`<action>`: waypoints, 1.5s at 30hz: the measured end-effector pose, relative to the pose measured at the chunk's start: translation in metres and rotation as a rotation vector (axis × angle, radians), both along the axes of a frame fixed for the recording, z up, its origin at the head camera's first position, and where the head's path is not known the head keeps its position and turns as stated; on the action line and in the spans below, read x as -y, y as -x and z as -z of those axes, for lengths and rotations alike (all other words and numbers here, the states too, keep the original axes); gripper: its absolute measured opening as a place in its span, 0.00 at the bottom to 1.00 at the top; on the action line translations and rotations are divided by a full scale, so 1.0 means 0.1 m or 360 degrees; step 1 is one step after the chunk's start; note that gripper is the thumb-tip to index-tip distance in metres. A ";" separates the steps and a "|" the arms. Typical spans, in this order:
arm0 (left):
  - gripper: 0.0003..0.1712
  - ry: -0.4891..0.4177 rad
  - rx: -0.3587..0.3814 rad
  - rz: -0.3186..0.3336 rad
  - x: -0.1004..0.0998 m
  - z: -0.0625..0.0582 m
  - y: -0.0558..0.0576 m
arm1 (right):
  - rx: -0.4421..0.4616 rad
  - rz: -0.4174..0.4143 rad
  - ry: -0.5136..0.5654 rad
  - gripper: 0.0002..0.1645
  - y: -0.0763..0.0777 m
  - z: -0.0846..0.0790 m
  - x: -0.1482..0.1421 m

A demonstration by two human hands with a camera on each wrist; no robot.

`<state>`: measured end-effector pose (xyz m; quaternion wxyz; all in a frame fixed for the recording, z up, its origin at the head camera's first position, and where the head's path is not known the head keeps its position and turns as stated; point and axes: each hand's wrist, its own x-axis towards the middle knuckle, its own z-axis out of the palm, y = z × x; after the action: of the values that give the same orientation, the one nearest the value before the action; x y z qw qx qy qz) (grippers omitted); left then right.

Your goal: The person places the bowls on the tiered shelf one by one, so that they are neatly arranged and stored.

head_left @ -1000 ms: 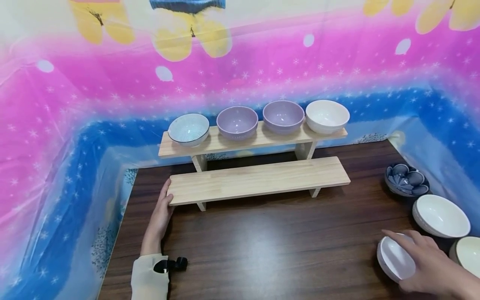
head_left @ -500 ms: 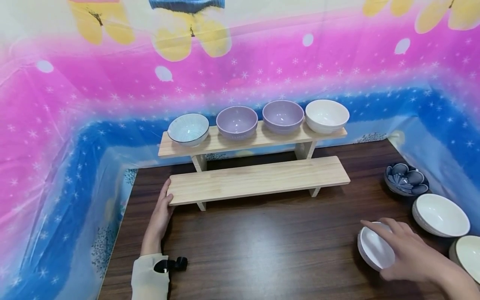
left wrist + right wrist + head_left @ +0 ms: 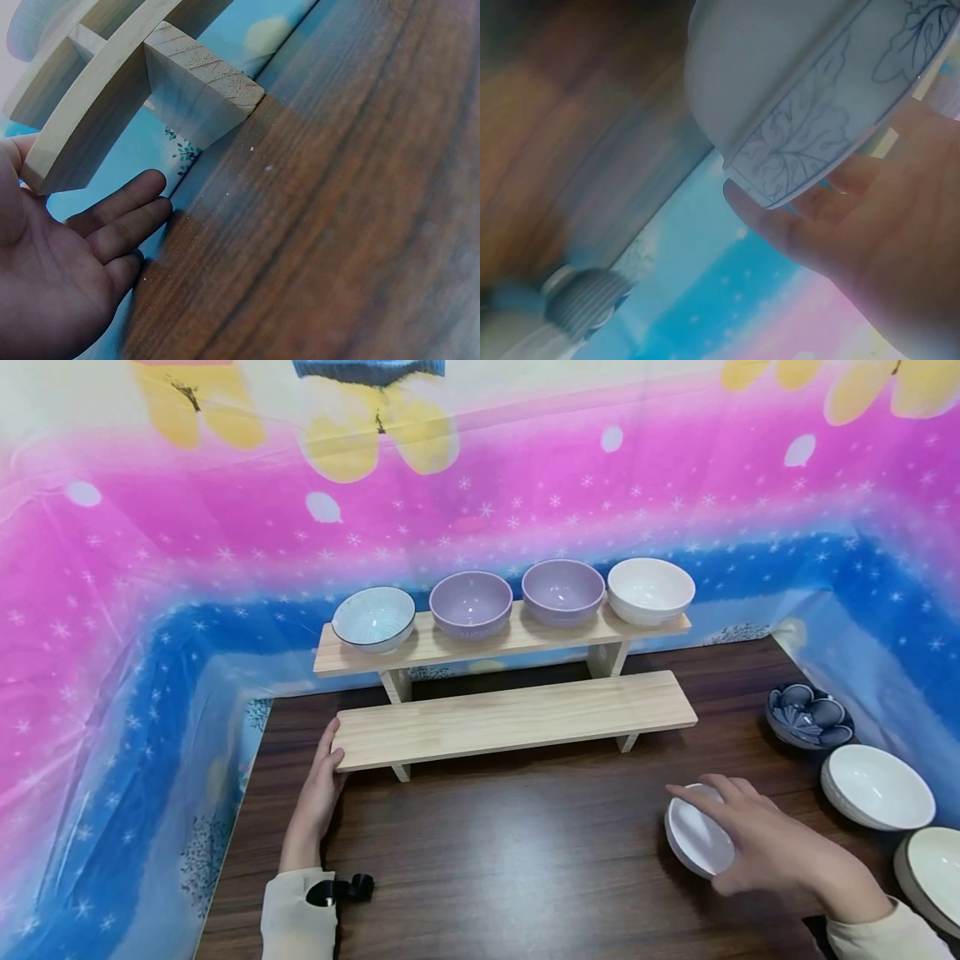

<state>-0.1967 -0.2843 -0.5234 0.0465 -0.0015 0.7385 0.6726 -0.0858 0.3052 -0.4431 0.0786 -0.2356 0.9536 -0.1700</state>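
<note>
My right hand [image 3: 776, 847] grips a small white bowl [image 3: 693, 842] by its rim, over the right part of the table. In the right wrist view the bowl's outside shows a grey-blue leaf pattern, with fingers [image 3: 780, 225] at its rim. My left hand [image 3: 318, 789] holds the left end of the lower board of a two-tier wooden shelf [image 3: 517, 720]. From the left wrist, the board end sits by the thumb side of that hand, while the other fingers [image 3: 127, 225] stretch out below it.
On the upper tier stand a pale blue bowl [image 3: 373, 620], two purple bowls [image 3: 471, 606] and a white bowl [image 3: 651, 593]. Along the right of the table [image 3: 517, 860] are a dark patterned bowl [image 3: 810, 718], a wide white bowl [image 3: 877, 789] and a cream bowl [image 3: 933, 877].
My right hand has carried the small white bowl leftward and slightly farther from me, away from the bowls at the right. My left hand keeps its place on the shelf.
</note>
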 end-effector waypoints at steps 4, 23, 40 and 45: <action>0.37 -0.0001 -0.0002 0.0001 0.00 0.00 0.00 | 0.0027 -0.0036 0.0001 0.68 0.10 -0.05 0.15; 0.37 0.0001 0.0046 -0.0006 0.01 0.03 -0.04 | 0.0010 -0.0304 0.0044 0.66 0.56 -0.30 0.68; 0.36 0.0000 0.0040 0.0004 0.03 -0.03 0.01 | -0.0044 -0.0555 0.0017 0.68 0.99 -0.60 1.51; 0.37 -0.0013 0.0037 0.0017 0.02 -0.02 0.00 | -0.0040 -0.0630 -0.0011 0.67 1.08 -0.69 1.75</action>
<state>-0.1968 -0.2867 -0.5215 0.0588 -0.0051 0.7353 0.6752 -0.1934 0.1303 -0.3744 0.0994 -0.4203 0.8902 -0.1451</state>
